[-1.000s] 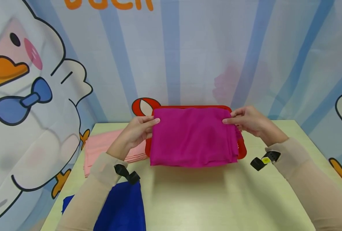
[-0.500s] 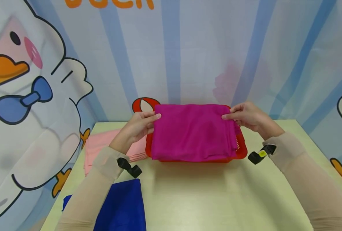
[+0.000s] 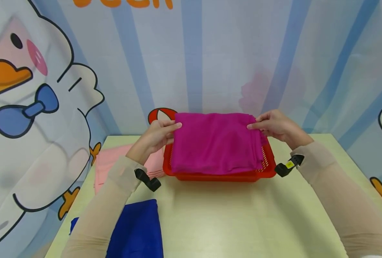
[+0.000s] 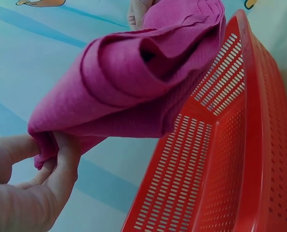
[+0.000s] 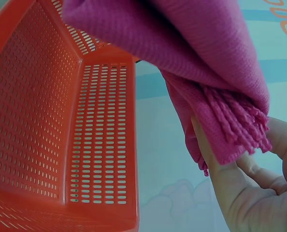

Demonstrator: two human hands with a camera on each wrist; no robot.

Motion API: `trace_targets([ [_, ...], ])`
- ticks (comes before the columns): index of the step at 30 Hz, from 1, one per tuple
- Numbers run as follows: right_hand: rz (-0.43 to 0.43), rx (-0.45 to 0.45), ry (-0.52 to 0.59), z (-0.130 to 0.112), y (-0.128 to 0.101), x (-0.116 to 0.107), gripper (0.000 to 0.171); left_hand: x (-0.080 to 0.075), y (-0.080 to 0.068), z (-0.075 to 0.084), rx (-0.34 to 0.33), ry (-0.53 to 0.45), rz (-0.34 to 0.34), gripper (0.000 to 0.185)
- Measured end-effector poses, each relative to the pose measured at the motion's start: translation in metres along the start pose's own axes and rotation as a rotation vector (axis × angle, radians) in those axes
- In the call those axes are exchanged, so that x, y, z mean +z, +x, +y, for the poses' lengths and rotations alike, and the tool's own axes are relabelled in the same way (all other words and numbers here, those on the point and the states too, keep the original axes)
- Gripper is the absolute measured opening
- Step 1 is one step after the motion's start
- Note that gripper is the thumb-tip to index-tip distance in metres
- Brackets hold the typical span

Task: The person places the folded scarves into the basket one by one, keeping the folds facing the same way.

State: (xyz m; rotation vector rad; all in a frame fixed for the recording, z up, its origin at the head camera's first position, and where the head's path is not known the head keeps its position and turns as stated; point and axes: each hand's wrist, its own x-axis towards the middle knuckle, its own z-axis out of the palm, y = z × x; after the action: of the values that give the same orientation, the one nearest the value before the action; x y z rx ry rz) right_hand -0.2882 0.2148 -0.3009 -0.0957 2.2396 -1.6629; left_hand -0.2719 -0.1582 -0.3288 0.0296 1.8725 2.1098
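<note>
A folded magenta scarf [image 3: 215, 143] with a fringed edge is held up over a red plastic basket [image 3: 210, 177], hiding most of it in the head view. My left hand [image 3: 155, 138] pinches the scarf's upper left corner between thumb and fingers. At the upper right corner, my right hand [image 3: 279, 127] grips it the same way. In the left wrist view the scarf [image 4: 129, 82] shows its layered folds above the slotted basket [image 4: 252, 145]. Twisted fringe hangs off the scarf [image 5: 216, 72] by my right fingers [image 5: 216, 174] in the right wrist view.
A folded pink cloth [image 3: 108, 159] lies at the table's back left, partly behind my left arm. Nearer, a blue cloth [image 3: 139, 229] lies partly under my left sleeve. A backdrop printed with cartoon ducks [image 3: 49, 150] stands behind the pale table [image 3: 223, 218].
Both hands have carried the scarf slightly up and away, towards the backdrop. More of the basket's front and right side now shows below it. The pink and blue cloths stay in place.
</note>
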Motion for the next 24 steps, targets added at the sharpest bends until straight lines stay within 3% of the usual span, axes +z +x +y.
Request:
trace_targets([
  [24, 0.032, 0.046, -0.086, -0.004, 0.02, -0.002, 0.022, -0.002, 0.026, 0.007, -0.079, 0.096, 0.036, 0.064],
])
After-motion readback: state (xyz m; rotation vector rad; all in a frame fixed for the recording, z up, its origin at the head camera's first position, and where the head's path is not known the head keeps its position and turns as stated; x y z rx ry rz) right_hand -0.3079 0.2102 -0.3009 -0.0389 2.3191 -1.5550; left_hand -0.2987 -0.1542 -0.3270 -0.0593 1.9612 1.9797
